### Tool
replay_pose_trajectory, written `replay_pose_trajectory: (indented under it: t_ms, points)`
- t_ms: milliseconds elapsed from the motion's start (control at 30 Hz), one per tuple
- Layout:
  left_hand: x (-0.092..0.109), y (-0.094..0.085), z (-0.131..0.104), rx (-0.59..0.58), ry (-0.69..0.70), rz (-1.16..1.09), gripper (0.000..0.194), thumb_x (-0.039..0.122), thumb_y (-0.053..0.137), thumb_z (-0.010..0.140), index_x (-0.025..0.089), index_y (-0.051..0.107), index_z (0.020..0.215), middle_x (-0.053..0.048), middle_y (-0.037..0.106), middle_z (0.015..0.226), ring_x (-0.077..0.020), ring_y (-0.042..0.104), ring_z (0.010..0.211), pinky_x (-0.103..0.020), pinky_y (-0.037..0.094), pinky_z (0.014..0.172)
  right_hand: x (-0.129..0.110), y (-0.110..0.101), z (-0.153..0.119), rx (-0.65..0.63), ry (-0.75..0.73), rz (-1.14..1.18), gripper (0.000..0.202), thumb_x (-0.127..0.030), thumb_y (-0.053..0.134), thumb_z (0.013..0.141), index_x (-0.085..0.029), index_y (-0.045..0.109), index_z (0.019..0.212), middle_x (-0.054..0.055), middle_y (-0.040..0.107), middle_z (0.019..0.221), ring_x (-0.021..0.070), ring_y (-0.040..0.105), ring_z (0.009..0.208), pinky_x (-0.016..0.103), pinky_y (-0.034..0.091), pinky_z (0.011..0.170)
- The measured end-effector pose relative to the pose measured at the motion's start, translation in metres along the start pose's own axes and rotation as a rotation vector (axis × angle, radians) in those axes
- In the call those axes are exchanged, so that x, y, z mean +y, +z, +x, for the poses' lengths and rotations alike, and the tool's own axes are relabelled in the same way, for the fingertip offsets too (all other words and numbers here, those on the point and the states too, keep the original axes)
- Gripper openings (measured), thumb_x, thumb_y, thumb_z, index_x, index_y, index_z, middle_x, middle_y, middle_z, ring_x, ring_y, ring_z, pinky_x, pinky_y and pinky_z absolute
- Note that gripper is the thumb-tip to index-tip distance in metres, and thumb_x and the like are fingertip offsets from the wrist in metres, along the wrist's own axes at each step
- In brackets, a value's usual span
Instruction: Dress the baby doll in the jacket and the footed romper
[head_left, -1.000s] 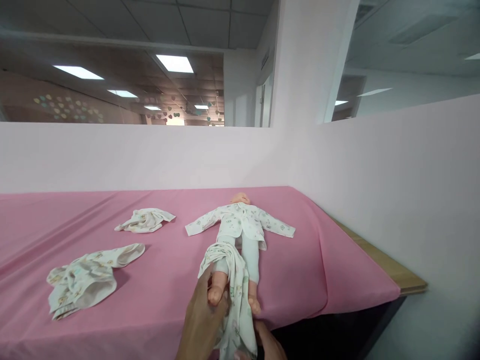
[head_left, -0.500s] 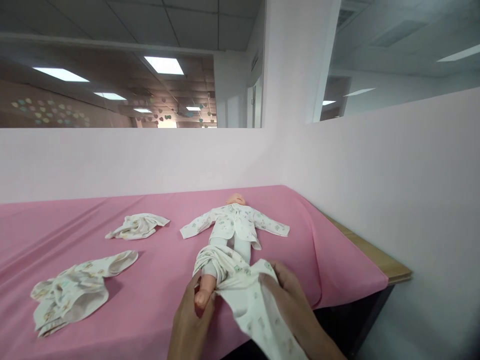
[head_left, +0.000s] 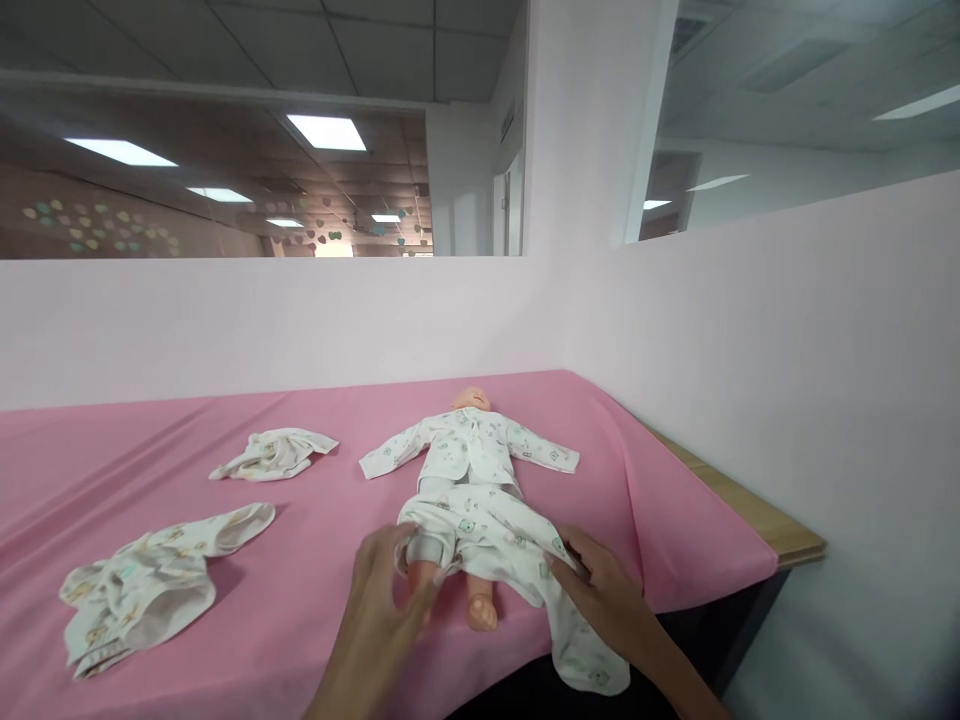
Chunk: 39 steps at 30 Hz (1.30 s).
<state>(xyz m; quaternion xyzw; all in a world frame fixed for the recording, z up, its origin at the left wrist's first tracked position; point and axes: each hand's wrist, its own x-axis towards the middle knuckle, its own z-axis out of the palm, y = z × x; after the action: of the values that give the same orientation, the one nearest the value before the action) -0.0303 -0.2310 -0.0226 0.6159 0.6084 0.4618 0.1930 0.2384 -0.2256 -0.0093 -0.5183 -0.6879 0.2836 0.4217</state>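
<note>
A baby doll [head_left: 474, 398] lies on its back, dressed in a white printed jacket [head_left: 461, 447]. Matching printed baby trousers [head_left: 487, 520] are bunched across its thighs, with one leg of the doll through a trouser leg. My left hand [head_left: 382, 585] curves around that shin, thumb and fingers at the trouser hem. The doll's other foot [head_left: 481, 608] shows bare below the cloth. My right hand [head_left: 604, 590] pinches the trousers' other leg, which hangs empty over the table's front edge.
Two more printed baby garments lie to the left: a crumpled one [head_left: 276, 454] farther back and a larger one [head_left: 142, 590] nearer. Pink cloth [head_left: 300, 580] covers the table, whose wooden edge [head_left: 787, 541] shows at right. White walls [head_left: 262, 320] stand behind and on the right.
The trousers have gone up the doll's legs and spread over its thighs. My left hand has shifted from the foot up to the hem. The doll's second foot has come into view.
</note>
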Motion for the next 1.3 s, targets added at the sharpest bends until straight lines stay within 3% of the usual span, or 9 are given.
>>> replay_pose_trajectory:
  t_ms: [133, 267, 333, 500, 733, 867, 1000, 1133, 1300]
  points:
    - [0.049, -0.006, 0.059, -0.248, 0.236, 0.123, 0.05, 0.056, 0.045, 0.087, 0.025, 0.055, 0.126, -0.007, 0.055, 0.131, -0.0299, 0.047, 0.123, -0.038, 0.041, 0.098, 0.0, -0.004, -0.008, -0.147, -0.012, 0.019, 0.026, -0.044, 0.05, 0.09, -0.022, 0.064, 0.094, 0.001, 0.065, 0.087, 0.0203, 0.058, 0.08, 0.032, 0.045, 0.073]
    - [0.071, 0.011, 0.109, -0.732, 0.327, 0.391, 0.041, 0.059, 0.049, 0.082, 0.021, 0.062, 0.088, -0.005, 0.065, 0.088, -0.0242, 0.058, 0.08, -0.032, 0.04, 0.069, 0.004, -0.005, -0.008, -0.148, -0.027, -0.041, 0.031, -0.046, 0.052, 0.089, -0.02, 0.055, 0.072, -0.001, 0.054, 0.074, 0.0157, 0.049, 0.07, 0.028, 0.04, 0.064]
    - [0.07, 0.02, 0.12, -0.829, 0.368, 0.493, 0.039, 0.06, 0.054, 0.077, 0.021, 0.058, 0.076, -0.003, 0.062, 0.077, -0.0223, 0.056, 0.071, -0.03, 0.035, 0.062, 0.007, -0.005, -0.005, -0.131, -0.024, -0.042, 0.032, -0.046, 0.051, 0.089, -0.02, 0.05, 0.069, -0.002, 0.05, 0.072, 0.0143, 0.047, 0.069, 0.027, 0.039, 0.063]
    - [0.059, 0.024, 0.119, -0.884, 0.487, 0.583, 0.036, 0.053, 0.054, 0.078, 0.021, 0.051, 0.063, -0.002, 0.056, 0.067, -0.0213, 0.052, 0.067, -0.03, 0.032, 0.061, 0.012, 0.0, 0.013, -0.076, -0.043, 0.009, 0.027, -0.042, 0.05, 0.09, -0.019, 0.053, 0.075, -0.001, 0.054, 0.078, 0.0154, 0.052, 0.076, 0.028, 0.041, 0.069]
    - [0.061, 0.016, 0.113, -0.92, 0.39, 0.539, 0.027, 0.045, 0.055, 0.077, 0.022, 0.054, 0.089, -0.003, 0.056, 0.081, -0.0245, 0.052, 0.079, -0.028, 0.032, 0.059, -0.002, 0.015, 0.033, -0.066, -0.042, 0.104, 0.021, -0.038, 0.049, 0.091, -0.02, 0.059, 0.084, 0.001, 0.06, 0.088, 0.0167, 0.056, 0.085, 0.03, 0.043, 0.076]
    - [0.07, 0.01, 0.111, -0.982, 0.35, 0.326, 0.027, 0.032, 0.053, 0.077, 0.024, 0.049, 0.102, 0.002, 0.052, 0.08, -0.0168, 0.046, 0.071, -0.025, 0.032, 0.058, -0.014, 0.019, 0.039, -0.094, -0.045, 0.151, 0.022, -0.04, 0.05, 0.091, -0.021, 0.061, 0.092, 0.002, 0.063, 0.093, 0.0182, 0.058, 0.09, 0.032, 0.044, 0.081]
    - [0.08, 0.002, 0.107, -0.913, 0.354, 0.088, 0.026, 0.021, 0.049, 0.075, 0.023, 0.048, 0.101, 0.002, 0.048, 0.085, -0.0144, 0.043, 0.074, -0.023, 0.035, 0.06, -0.024, 0.021, 0.055, -0.175, -0.053, 0.28, 0.027, -0.044, 0.052, 0.09, -0.024, 0.063, 0.104, 0.003, 0.064, 0.103, 0.0192, 0.058, 0.095, 0.033, 0.044, 0.082]
    - [0.085, -0.005, 0.104, -0.89, 0.324, -0.081, 0.021, 0.016, 0.049, 0.074, 0.021, 0.049, 0.094, 0.003, 0.046, 0.083, -0.0126, 0.042, 0.073, -0.022, 0.035, 0.061, -0.03, 0.025, 0.072, -0.28, 0.025, 0.459, 0.031, -0.05, 0.052, 0.089, -0.021, 0.063, 0.089, 0.0, 0.059, 0.082, 0.0153, 0.054, 0.077, 0.03, 0.043, 0.071]
    - [0.082, -0.014, 0.106, -0.94, 0.186, -0.303, 0.018, 0.018, 0.054, 0.078, 0.02, 0.05, 0.095, 0.002, 0.05, 0.083, -0.01, 0.044, 0.069, -0.02, 0.034, 0.058, -0.035, 0.025, 0.081, -0.387, 0.032, 0.625, 0.03, -0.047, 0.062, 0.083, -0.017, 0.06, 0.081, 0.0, 0.056, 0.074, 0.0142, 0.049, 0.07, 0.028, 0.039, 0.066]
